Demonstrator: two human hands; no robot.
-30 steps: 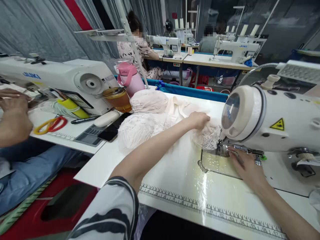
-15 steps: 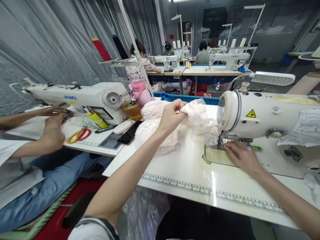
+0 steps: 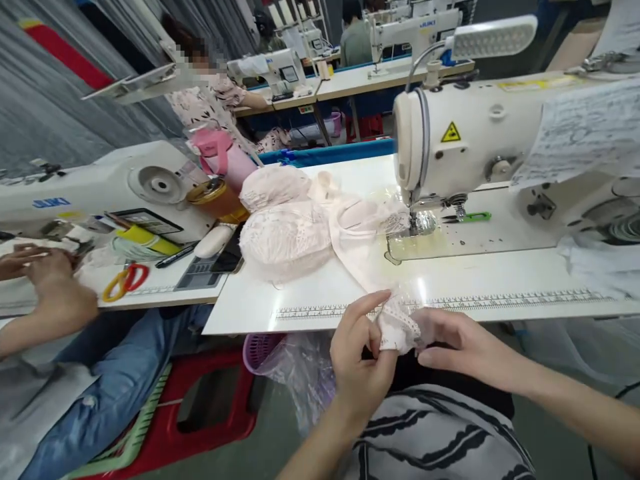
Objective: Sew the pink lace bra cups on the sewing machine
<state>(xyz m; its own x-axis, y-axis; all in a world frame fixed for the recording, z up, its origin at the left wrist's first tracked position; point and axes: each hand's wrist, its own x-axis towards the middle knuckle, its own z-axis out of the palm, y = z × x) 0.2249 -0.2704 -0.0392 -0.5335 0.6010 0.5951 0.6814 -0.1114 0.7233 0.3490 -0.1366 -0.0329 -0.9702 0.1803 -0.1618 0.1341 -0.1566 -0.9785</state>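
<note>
My left hand (image 3: 363,350) pinches a piece of pale lace fabric (image 3: 399,327) just off the table's front edge, above my lap. My right hand (image 3: 467,347) is at the fabric's right side, thumb and fingers closed about its sheer end. Behind them, pale pink padded lace cups (image 3: 285,237), which look like bra cups, lie heaped on the white table (image 3: 310,297). A flat pale strip (image 3: 357,250) runs from this heap toward my hands. More sheer lace (image 3: 393,213) reaches the needle area of the sewing machine (image 3: 450,143).
A green-handled tool (image 3: 475,217) lies on the machine bed. A printed ruler (image 3: 450,305) follows the table's front edge. At left are a phone (image 3: 230,252), red-and-yellow scissors (image 3: 125,281), an amber jar (image 3: 220,200) and a co-worker's hands (image 3: 55,280) at another machine.
My left hand has come down from above the cups to the table's front edge with lace in it. My right hand has left the needle area and joined it. The view has tipped downward.
</note>
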